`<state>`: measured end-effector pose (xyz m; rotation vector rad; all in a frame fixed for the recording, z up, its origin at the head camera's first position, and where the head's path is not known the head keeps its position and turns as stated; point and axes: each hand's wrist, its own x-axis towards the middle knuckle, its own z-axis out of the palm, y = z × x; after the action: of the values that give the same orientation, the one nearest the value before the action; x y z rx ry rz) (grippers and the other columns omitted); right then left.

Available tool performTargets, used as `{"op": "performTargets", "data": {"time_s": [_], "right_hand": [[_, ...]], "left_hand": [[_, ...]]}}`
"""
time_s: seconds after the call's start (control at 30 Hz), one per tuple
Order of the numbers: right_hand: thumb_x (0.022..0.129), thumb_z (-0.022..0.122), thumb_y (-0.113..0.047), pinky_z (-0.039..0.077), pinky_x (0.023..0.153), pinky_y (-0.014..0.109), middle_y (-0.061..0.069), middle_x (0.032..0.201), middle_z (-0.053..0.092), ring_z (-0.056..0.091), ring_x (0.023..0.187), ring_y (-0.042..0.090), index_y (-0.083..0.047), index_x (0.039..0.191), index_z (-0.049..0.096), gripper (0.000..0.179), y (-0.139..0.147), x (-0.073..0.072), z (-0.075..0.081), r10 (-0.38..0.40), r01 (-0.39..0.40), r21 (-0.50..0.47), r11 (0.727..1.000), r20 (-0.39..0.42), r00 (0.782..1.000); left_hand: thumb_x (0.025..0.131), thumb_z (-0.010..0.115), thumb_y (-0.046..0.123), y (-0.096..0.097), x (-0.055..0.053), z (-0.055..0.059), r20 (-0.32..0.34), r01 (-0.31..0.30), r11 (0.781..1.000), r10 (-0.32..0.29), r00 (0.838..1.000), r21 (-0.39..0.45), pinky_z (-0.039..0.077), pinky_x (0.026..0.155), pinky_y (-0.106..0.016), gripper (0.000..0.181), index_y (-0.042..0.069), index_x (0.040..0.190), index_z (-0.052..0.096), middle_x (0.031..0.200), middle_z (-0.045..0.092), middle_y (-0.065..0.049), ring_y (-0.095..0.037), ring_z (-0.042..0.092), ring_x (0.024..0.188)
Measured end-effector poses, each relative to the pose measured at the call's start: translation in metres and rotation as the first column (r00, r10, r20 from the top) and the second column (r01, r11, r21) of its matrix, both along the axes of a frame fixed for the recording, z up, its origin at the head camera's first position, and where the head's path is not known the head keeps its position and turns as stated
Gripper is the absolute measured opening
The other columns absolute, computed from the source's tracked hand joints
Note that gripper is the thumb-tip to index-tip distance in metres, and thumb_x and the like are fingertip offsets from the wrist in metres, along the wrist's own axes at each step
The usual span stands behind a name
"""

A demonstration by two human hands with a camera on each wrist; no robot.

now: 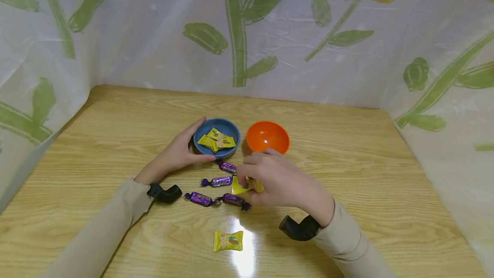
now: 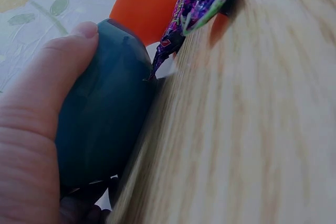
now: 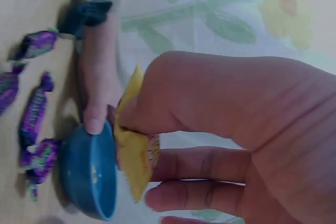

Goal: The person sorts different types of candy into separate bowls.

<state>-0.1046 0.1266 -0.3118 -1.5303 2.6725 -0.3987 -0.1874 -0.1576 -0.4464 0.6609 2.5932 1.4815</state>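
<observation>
Right wrist: yellow-wrapped candy btwn thumb & fingers, R hand

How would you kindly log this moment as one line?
left hand: grips round blue bowl; right hand: pinches yellow wrapped candy; in bowl: more yellow candies; nearby: four purple twist-wrapped candies

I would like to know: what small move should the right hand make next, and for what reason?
Probably the right hand should carry the pinched yellow sweet over to the blue bowl and release it inside: similar yellow sweets lie there, and the left hand holds that bowl, which likely steadies it.
</observation>
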Motion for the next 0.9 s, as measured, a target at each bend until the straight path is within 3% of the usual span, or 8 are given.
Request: {"op": "performTargets", "data": {"time_s": [0.3, 0.57, 0.73, 0.9], "right_hand": [[0.074, 0.075, -0.01, 0.039, 0.071, 0.031, -0.008, 0.082, 0.057, 0.047, 0.072, 0.008, -0.019, 0.086, 0.063, 0.019, -0.021, -0.035, 0.003, -0.034, 0.019, -0.201, 0.979, -0.075, 0.997], [0.077, 0.074, -0.009, 0.042, 0.07, 0.032, -0.003, 0.083, 0.062, 0.054, 0.08, 0.016, -0.013, 0.088, 0.066, 0.014, -0.043, -0.071, -0.011, -0.135, 0.093, -0.347, 0.933, -0.099, 0.986], [0.081, 0.076, -0.011, 0.042, 0.074, 0.035, -0.002, 0.085, 0.066, 0.056, 0.084, 0.018, -0.013, 0.089, 0.07, 0.01, -0.056, -0.091, -0.032, -0.246, 0.19, -0.365, 0.912, -0.115, 0.962], [0.085, 0.078, -0.016, 0.039, 0.079, 0.037, -0.004, 0.091, 0.07, 0.053, 0.086, 0.018, -0.016, 0.092, 0.071, 0.009, -0.069, -0.101, -0.049, -0.337, 0.289, -0.291, 0.912, -0.13, 0.933]], "left_hand": [[0.077, 0.087, 0.035, -0.002, 0.0, 0.0, -0.007, 0.011, 1.0, -0.011, 1.0, 0.025, 0.019, 0.118, -0.053, 0.112, 0.013, 0.16, 0.016, 0.163, 0.019, -0.009, -0.03, 0.02, 0.149], [0.079, 0.086, 0.03, -0.004, -0.001, -0.002, -0.015, 0.033, 0.999, -0.032, 0.999, 0.042, 0.024, 0.116, -0.055, 0.11, 0.011, 0.16, 0.016, 0.16, 0.026, -0.015, -0.034, 0.029, 0.144], [0.079, 0.086, 0.031, -0.003, 0.0, -0.001, 0.001, 0.034, 0.998, -0.034, 0.999, 0.056, 0.024, 0.117, -0.053, 0.108, 0.013, 0.16, 0.016, 0.158, 0.029, -0.013, -0.031, 0.031, 0.143], [0.079, 0.086, 0.032, -0.002, 0.0, -0.001, 0.012, 0.046, 0.997, -0.047, 0.999, 0.065, 0.024, 0.116, -0.054, 0.109, 0.015, 0.161, 0.015, 0.158, 0.03, -0.012, -0.03, 0.033, 0.142]]}}
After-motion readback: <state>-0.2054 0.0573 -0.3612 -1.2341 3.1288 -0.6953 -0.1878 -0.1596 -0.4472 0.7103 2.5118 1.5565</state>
